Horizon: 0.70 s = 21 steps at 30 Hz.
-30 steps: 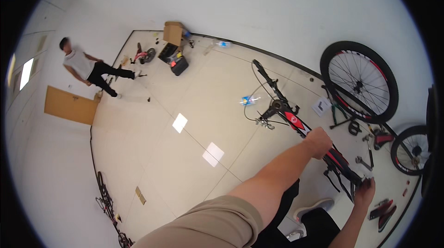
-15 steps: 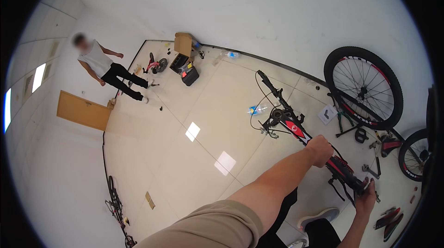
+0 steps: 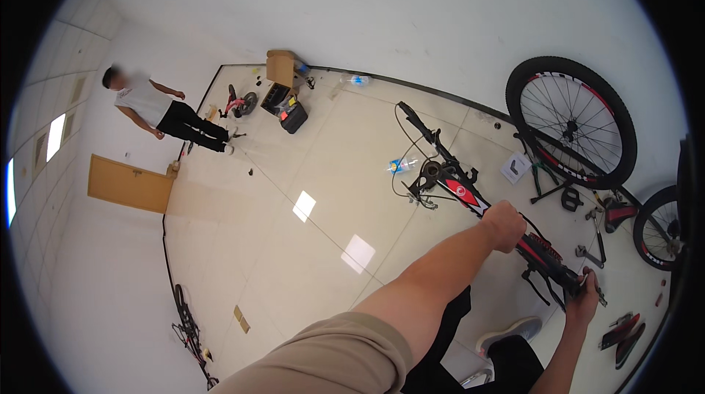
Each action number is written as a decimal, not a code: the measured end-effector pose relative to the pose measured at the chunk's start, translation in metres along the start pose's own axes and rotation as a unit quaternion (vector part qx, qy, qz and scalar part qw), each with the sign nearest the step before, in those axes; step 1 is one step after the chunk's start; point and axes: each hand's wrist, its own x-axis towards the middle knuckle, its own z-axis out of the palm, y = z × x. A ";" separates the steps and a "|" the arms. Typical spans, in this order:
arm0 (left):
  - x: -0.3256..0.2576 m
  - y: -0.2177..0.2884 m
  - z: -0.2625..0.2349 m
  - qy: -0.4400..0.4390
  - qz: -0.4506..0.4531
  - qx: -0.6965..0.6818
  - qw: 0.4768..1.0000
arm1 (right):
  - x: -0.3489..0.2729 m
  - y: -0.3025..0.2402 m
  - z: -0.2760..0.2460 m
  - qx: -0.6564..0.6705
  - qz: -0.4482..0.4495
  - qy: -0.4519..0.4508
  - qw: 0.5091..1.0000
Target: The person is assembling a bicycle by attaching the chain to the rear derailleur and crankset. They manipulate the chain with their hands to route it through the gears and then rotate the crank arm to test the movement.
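Note:
A black bicycle frame (image 3: 464, 193) with red and white panels slants across the right half of the view, without wheels. Its handlebar (image 3: 416, 122), with loose cables, points to the far left. My left hand (image 3: 504, 226) is closed in a fist round the frame's tube near the middle. At the near end of the frame, my right hand (image 3: 582, 300) has its fingers curled round the black end part; the fingertips are partly hidden. A red coil spring (image 3: 545, 248) shows on the frame between my two hands.
A large wheel (image 3: 571, 124) leans on the wall at the right; a smaller wheel (image 3: 657, 229) is nearer. On the floor lie a pedal (image 3: 570, 199), an adjustable wrench (image 3: 590, 256), a white card (image 3: 515, 167) and a bottle (image 3: 401, 165). A person (image 3: 172, 111) stands far left.
The whole view has shifted slightly. Both hands keep their holds on the bicycle frame, which stays in nearly the same pose. The person at the far left has turned the head.

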 end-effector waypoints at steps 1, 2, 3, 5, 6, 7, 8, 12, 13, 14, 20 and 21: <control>0.000 -0.003 0.001 -0.003 -0.006 -0.003 1.000 | 0.000 0.004 0.002 -0.005 -0.007 0.007 1.000; 0.003 -0.003 -0.004 -0.002 -0.001 -0.008 1.000 | -0.001 0.001 -0.002 -0.012 -0.021 0.023 0.999; 0.012 0.008 -0.009 0.003 0.022 -0.022 1.000 | -0.004 -0.007 -0.010 -0.045 -0.055 0.048 0.996; 0.016 -0.007 0.004 -0.019 0.010 0.015 1.000 | 0.004 0.007 0.004 -0.047 -0.039 0.037 0.997; 0.022 -0.016 0.036 0.022 -0.004 0.024 0.999 | -0.001 0.009 0.029 -0.120 -0.041 0.057 0.990; 0.026 -0.007 0.021 -0.024 -0.008 0.018 1.000 | -0.001 0.010 0.020 -0.186 -0.078 0.098 0.975; 0.025 -0.002 0.019 -0.002 0.002 0.017 1.000 | 0.000 0.011 0.013 -0.168 -0.109 0.037 0.979; 0.008 0.011 -0.007 -0.009 -0.032 0.036 0.999 | -0.019 -0.013 0.052 0.037 0.014 0.065 0.997; 0.013 0.011 -0.006 -0.007 -0.022 0.038 0.999 | -0.025 -0.021 0.055 0.042 0.013 0.076 0.996; 0.014 0.012 -0.005 -0.010 -0.020 0.040 0.999 | -0.029 -0.022 0.057 0.050 0.021 0.080 0.995; 0.013 0.010 -0.003 0.004 -0.014 0.038 0.999 | -0.035 -0.032 0.060 -0.075 0.057 0.109 0.990; 0.012 0.009 -0.002 0.007 -0.015 0.037 0.999 | -0.035 -0.035 0.060 -0.105 0.069 0.118 0.985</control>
